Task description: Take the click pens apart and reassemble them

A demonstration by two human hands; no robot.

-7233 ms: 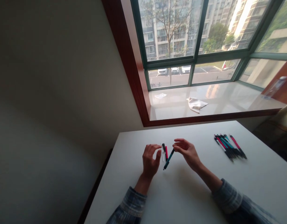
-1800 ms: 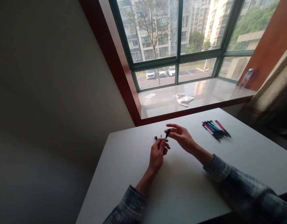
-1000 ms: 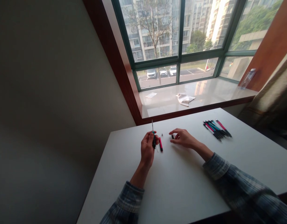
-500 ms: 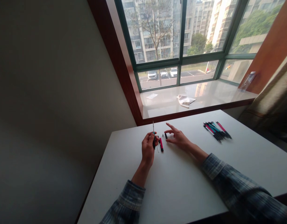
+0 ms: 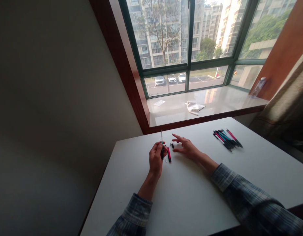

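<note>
My left hand [image 5: 156, 158] is closed around a teal and black pen barrel [image 5: 162, 151], held upright with a thin refill [image 5: 161, 135] sticking out of its top. Just right of that hand, a pink and black pen barrel [image 5: 169, 155] lies on the white table, with a thin pale rod [image 5: 165, 160] beside it. My right hand [image 5: 187, 148] hovers low with fingers apart, its thumb and fingertips near a small black pen part [image 5: 172, 145]. Whether the fingertips touch that part I cannot tell. A tiny piece [image 5: 170, 144] lies next to it.
Several pens [image 5: 224, 140], pink, teal and black, lie in a group at the table's [image 5: 190, 196] right side. Behind the table, the window sill [image 5: 171, 114] holds a crumpled white cloth [image 5: 195, 107], a paper piece [image 5: 159, 103] and a clear bottle [image 5: 258, 88]. A wall [image 5: 55, 114] stands at left.
My right hand has shifted slightly left, and the small black pen part now lies closer to the tiny piece. My left hand keeps hold of the teal barrel. The whole view has shifted slightly.
</note>
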